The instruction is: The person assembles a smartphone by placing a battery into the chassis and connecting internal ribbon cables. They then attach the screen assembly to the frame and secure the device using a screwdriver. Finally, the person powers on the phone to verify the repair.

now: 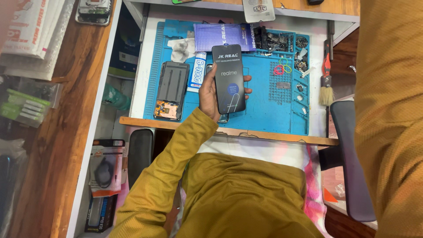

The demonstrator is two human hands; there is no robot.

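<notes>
left hand (210, 90): wrapped round a dark phone screen panel (228, 78), thumb on one long edge, fingertips showing past the other, held face up above the middle of the mat.
right hand: out of sight; only a mustard sleeve fills the right edge of the view, so i cannot tell its state.
workbench (145, 53): white top with a wooden lip along the near edge; a wooden counter runs down the left side.
blue mat (264, 110): covers most of the bench; its near right half is bare, the widest free patch for setting anything down.
opened phone body (170, 90): lies flat near the mat's left edge, insides and a small board exposed, no screen on it, so by my reckoning the fitting has not been done.
panel so far: looks to have its protective film and sticker on; out of any packaging, not yet laid on the body.
glue tube (197, 70): white, between the body and the hand, cap on as far as i can see.
brush (326, 90): off the mat's right edge.
small parts (282, 42): crowded along the mat's far right corner, with coloured bands (282, 68) just below; tight room there.
</notes>
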